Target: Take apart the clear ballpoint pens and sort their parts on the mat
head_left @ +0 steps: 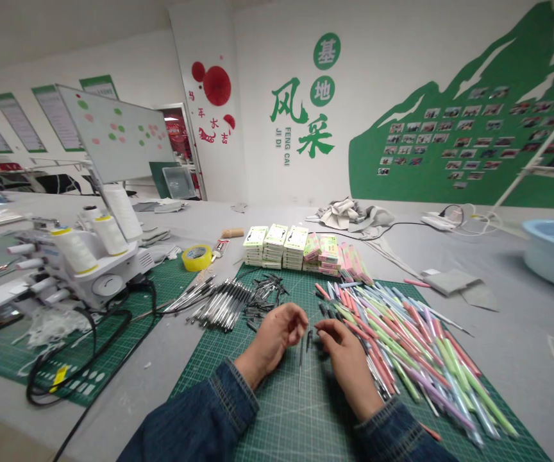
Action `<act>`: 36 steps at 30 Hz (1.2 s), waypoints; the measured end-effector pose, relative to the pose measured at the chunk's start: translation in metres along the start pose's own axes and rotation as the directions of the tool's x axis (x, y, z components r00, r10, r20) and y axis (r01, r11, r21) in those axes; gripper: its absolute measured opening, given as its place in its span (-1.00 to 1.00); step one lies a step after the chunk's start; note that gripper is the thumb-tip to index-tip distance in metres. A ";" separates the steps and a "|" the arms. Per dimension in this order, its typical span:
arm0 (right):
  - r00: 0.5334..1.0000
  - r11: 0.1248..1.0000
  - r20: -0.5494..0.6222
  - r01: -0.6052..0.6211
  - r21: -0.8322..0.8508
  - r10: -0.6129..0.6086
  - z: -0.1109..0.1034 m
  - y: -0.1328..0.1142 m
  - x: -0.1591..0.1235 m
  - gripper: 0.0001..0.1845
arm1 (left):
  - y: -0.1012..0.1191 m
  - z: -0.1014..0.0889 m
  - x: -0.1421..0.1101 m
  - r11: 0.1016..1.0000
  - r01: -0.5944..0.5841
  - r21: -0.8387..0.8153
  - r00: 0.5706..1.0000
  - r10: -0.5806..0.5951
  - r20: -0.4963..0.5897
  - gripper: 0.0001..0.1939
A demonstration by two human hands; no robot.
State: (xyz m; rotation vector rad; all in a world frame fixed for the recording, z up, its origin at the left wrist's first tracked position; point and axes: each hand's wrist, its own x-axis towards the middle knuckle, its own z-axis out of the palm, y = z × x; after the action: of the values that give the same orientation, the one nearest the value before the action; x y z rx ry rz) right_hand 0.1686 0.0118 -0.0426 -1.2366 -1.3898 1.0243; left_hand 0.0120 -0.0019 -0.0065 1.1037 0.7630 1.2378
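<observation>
A thin dark stick (301, 367), slim as a pen refill and paler toward its near tip, lies on the green mat (277, 423) between the two hands, pointing toward the wearer. Just beside its far end is a small black piece (309, 341), short and narrow, its finer details too small to tell. The left hand (277, 337) is loosely curled, thumb and fingers close together; the right hand (347, 359) is bent, with thumb and forefinger drawn near each other. Whether either pinches anything I cannot tell. Right of the hands spreads a heap of pens (416, 346) in red, green, blue and purple, long and slender, glossy in places. Left of them lie a row of silvery sticks (222, 301) with dark ends and a loose pile of black bits (265, 295). Beyond stand stacked small boxes (274, 247), white and green, with pink ones (329, 251) alongside.
</observation>
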 end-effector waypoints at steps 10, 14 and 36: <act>1.000 0.999 0.012 0.006 -0.051 -0.005 0.000 0.005 0.001 -0.82 | 0.015 -0.010 -0.001 0.859 -0.042 -0.510 0.995 0.080 0.053 -0.26; 1.000 0.999 0.031 0.002 -0.043 -0.001 0.000 0.008 0.001 -0.80 | 0.010 -0.011 0.000 0.867 -0.031 -0.497 0.994 0.078 0.074 -0.26; 0.999 0.994 0.035 -0.020 -0.103 0.024 -0.001 0.007 0.001 -0.76 | 0.001 -0.018 0.010 0.889 0.018 -0.458 0.985 0.062 0.160 -0.21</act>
State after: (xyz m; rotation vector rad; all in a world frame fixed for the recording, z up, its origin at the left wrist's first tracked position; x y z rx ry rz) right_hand 0.1713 0.0138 -0.0495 -1.3165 -1.4753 1.0053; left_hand -0.0029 0.0119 -0.0106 0.8125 0.2998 1.2420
